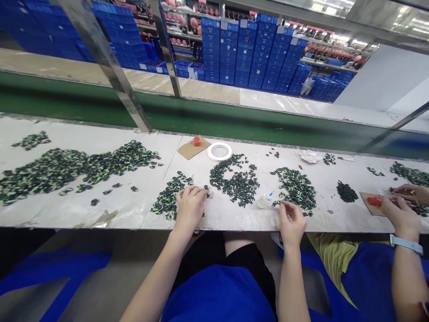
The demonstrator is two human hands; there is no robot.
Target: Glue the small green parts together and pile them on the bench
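My left hand [191, 203] lies palm down at the right edge of a pile of black-and-green pieces [169, 194], its fingers bent over dark pieces; whether it grips any is hidden. My right hand [292, 222] is at the table's front edge, thumb and forefinger brought together at the lower side of another black-and-green pile [297, 188]. Anything between those fingertips is too small to make out. Between my hands are a pile of small dark pieces [239, 183] and a white bottle with a blue tip [265, 200], just left of my right hand.
A white tape roll [219, 152] and cardboard with a red cap [196, 141] sit behind the piles. A large black-and-green heap [67, 167] spreads at left. At right, a co-worker's hands [404, 208] work beside cardboard with a red item [374, 201]. Metal posts [125, 96] rise behind.
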